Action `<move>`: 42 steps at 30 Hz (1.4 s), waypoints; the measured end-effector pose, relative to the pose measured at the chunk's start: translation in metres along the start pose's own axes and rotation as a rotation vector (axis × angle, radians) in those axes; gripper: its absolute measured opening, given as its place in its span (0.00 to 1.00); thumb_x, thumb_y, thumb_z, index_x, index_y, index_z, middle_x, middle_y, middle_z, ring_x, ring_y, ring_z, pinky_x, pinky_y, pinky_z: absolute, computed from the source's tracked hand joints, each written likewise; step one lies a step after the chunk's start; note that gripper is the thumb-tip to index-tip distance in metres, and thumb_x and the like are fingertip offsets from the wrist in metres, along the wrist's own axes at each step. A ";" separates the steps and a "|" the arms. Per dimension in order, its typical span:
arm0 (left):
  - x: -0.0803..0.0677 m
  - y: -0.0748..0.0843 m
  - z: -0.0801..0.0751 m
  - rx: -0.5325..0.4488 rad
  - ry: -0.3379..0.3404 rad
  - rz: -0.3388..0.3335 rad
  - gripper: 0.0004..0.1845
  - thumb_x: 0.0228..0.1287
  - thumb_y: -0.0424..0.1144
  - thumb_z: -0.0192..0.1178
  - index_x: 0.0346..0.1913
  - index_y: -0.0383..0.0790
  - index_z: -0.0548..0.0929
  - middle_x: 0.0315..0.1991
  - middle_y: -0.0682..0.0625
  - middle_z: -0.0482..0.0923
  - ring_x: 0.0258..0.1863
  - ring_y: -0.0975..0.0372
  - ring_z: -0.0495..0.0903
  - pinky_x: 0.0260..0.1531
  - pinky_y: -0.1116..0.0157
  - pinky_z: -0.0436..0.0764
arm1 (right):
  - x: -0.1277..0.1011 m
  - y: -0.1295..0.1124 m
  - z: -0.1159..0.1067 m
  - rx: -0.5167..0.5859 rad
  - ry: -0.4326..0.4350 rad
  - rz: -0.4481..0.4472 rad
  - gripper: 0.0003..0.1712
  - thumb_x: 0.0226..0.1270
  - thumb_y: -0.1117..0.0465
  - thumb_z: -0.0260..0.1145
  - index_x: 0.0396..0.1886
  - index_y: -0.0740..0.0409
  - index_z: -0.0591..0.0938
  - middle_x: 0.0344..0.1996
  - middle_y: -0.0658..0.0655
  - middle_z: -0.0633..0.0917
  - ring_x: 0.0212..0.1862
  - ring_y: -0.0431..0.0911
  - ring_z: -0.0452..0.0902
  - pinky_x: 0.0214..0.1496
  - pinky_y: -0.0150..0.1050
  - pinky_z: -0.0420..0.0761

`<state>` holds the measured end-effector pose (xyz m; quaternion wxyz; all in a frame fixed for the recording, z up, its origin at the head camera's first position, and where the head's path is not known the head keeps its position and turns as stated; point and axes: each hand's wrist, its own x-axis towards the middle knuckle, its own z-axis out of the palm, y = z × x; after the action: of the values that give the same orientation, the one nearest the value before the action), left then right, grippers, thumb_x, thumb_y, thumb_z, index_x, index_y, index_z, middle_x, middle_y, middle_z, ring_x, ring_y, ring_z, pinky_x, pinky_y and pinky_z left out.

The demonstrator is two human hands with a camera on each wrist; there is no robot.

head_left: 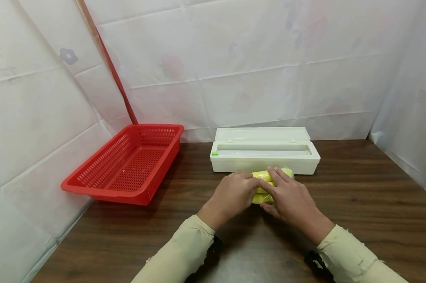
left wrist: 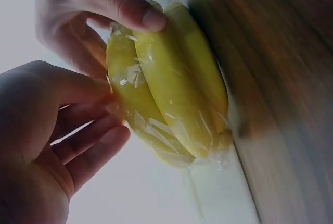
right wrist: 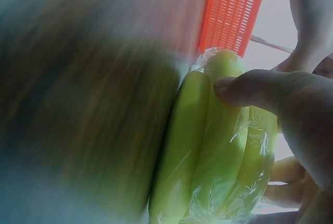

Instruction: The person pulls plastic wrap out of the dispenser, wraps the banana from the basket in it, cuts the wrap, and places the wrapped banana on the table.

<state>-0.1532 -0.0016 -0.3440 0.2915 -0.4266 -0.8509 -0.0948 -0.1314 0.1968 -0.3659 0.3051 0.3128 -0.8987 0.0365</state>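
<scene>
A bundle of yellow bananas (head_left: 260, 198), wrapped in clear cling film (left wrist: 132, 75), is held just above the dark wooden table between my two hands. My right hand (head_left: 292, 196) grips it, with the thumb (right wrist: 242, 89) pressed on the near side and the fingers around the far side. My left hand (head_left: 232, 194) has its fingertips (left wrist: 112, 135) gathered at the bundle's upper side, where they appear to pinch the film. Just behind stands a white cling film dispenser (head_left: 266, 164) with its lid (head_left: 262, 134) raised and a green slide cutter (head_left: 214, 153) at its left end.
To the left, a red plastic basket (head_left: 150, 184) with perforated walls sits on the table (head_left: 354, 220). White patterned sheeting (head_left: 234, 59) hangs behind and at both sides, enclosing the tabletop.
</scene>
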 end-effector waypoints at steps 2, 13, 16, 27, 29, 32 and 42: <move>0.000 -0.003 0.001 -0.041 0.006 -0.017 0.04 0.65 0.35 0.67 0.39 0.47 0.89 0.29 0.56 0.82 0.31 0.63 0.79 0.31 0.66 0.80 | 0.000 0.000 0.000 -0.006 0.010 -0.005 0.38 0.44 0.48 0.83 0.58 0.49 0.82 0.59 0.72 0.78 0.58 0.65 0.76 0.34 0.60 0.83; -0.001 -0.016 -0.003 -0.180 -0.066 -0.160 0.05 0.67 0.40 0.66 0.40 0.46 0.90 0.34 0.58 0.85 0.33 0.67 0.80 0.34 0.68 0.80 | 0.001 -0.001 0.002 -0.024 0.016 -0.021 0.38 0.44 0.46 0.83 0.56 0.54 0.83 0.59 0.70 0.78 0.58 0.64 0.76 0.35 0.59 0.84; -0.001 -0.020 -0.005 -0.174 -0.094 -0.174 0.06 0.68 0.41 0.65 0.41 0.46 0.90 0.35 0.58 0.85 0.33 0.67 0.80 0.35 0.67 0.80 | 0.002 -0.001 0.003 -0.021 0.017 -0.024 0.37 0.44 0.46 0.83 0.55 0.55 0.83 0.58 0.70 0.78 0.58 0.64 0.76 0.34 0.58 0.84; -0.006 -0.026 -0.008 -0.077 -0.201 -0.154 0.14 0.62 0.52 0.70 0.45 0.49 0.90 0.42 0.57 0.80 0.40 0.65 0.78 0.37 0.67 0.80 | 0.002 -0.001 0.001 -0.021 0.012 -0.024 0.38 0.43 0.46 0.84 0.53 0.59 0.83 0.58 0.71 0.78 0.58 0.64 0.77 0.35 0.58 0.84; -0.006 -0.027 -0.007 -0.080 -0.212 -0.148 0.16 0.61 0.53 0.71 0.47 0.49 0.89 0.44 0.57 0.80 0.42 0.65 0.78 0.39 0.67 0.80 | 0.002 -0.001 0.001 -0.019 0.014 -0.023 0.38 0.43 0.47 0.84 0.53 0.60 0.83 0.58 0.71 0.78 0.59 0.64 0.77 0.36 0.58 0.84; -0.006 -0.028 -0.006 -0.078 -0.228 -0.146 0.16 0.61 0.51 0.71 0.48 0.49 0.88 0.45 0.56 0.80 0.44 0.64 0.78 0.41 0.66 0.80 | 0.002 -0.001 0.001 -0.014 0.019 -0.017 0.38 0.42 0.47 0.84 0.53 0.60 0.82 0.58 0.70 0.78 0.59 0.64 0.77 0.37 0.58 0.84; -0.008 -0.028 -0.001 -0.045 -0.242 -0.133 0.18 0.63 0.49 0.70 0.54 0.49 0.86 0.47 0.55 0.81 0.47 0.62 0.77 0.44 0.65 0.80 | 0.001 0.000 0.002 0.001 0.015 0.009 0.41 0.42 0.47 0.84 0.57 0.59 0.81 0.60 0.69 0.77 0.59 0.63 0.76 0.40 0.58 0.84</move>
<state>-0.1711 -0.0244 -0.3452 0.1701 -0.3842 -0.9039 -0.0806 -0.1337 0.1958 -0.3672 0.3114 0.3085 -0.8979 0.0405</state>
